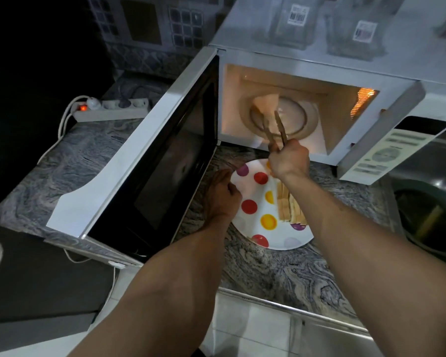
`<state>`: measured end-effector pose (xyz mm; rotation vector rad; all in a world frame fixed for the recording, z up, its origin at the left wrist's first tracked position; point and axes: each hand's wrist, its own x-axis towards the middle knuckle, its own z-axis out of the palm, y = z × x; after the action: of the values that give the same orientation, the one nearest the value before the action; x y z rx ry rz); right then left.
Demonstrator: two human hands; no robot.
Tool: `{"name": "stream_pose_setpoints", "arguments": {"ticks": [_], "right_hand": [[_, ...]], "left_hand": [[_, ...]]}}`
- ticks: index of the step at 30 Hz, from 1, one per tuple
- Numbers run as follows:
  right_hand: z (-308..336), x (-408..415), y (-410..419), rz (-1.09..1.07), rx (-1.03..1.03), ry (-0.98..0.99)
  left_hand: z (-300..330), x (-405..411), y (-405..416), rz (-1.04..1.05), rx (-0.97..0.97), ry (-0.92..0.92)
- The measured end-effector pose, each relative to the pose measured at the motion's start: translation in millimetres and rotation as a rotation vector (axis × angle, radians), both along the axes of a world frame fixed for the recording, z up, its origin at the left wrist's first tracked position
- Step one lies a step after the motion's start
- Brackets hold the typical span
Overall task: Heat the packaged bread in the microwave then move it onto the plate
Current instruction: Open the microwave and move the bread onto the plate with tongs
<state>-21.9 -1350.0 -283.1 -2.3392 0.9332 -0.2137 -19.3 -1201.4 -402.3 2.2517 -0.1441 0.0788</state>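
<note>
While the microwave (pixel 319 81) stands with its door (pixel 150 161) swung wide and its cavity lit, the right hand (pixel 289 161) is wrapped tight round the handles of a pair of tongs (pixel 274 130); the fingers are curled into a fist about them, and the two arms of the tongs reach forward from that fist into the oven; their tips seem to sit at a slice of bread (pixel 264 105) lying on the glass turntable (pixel 289 117), though whether they actually pinch it or only touch it I cannot tell; the arms stand a little apart just beyond the knuckles. Directly beneath that fist, on the marbled countertop (pixel 281 269), lies a white plate (pixel 245 222) with coloured dots; just behind the right wrist, partly under the forearm, several slices of bread (pixel 287 207) already rest on the plate side by side. The left hand (pixel 223 193) holds the plate's near-left rim, fingers curled over the edge, well below and to the left of the gripping hand. Far off to the left of both hands a power strip (pixel 113 109) with a glowing red switch lies on the counter; on top of the microwave, beyond the tongs, stand clear containers (pixel 294 19) with barcode labels.
</note>
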Motion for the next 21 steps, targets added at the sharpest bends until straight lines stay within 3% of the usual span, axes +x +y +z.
{"name": "stream_pose_setpoints", "arguments": {"ticks": [4, 12, 21], "right_hand": [[3.7, -3.9, -8.9, 0.086, -0.106, 0.002], [7.8, 19.9, -5.7, 0.032, 0.055, 0.028], [0.1, 55.8, 4.5, -0.035, 0.039, -0.031]], "left_hand": [[-4.8, 1.1, -2.0, 0.015, -0.013, 0.001], [-4.9, 1.0, -1.7, 0.010, 0.001, -0.002], [-6.4, 1.5, -2.1, 0.008, -0.011, -0.021]]}}
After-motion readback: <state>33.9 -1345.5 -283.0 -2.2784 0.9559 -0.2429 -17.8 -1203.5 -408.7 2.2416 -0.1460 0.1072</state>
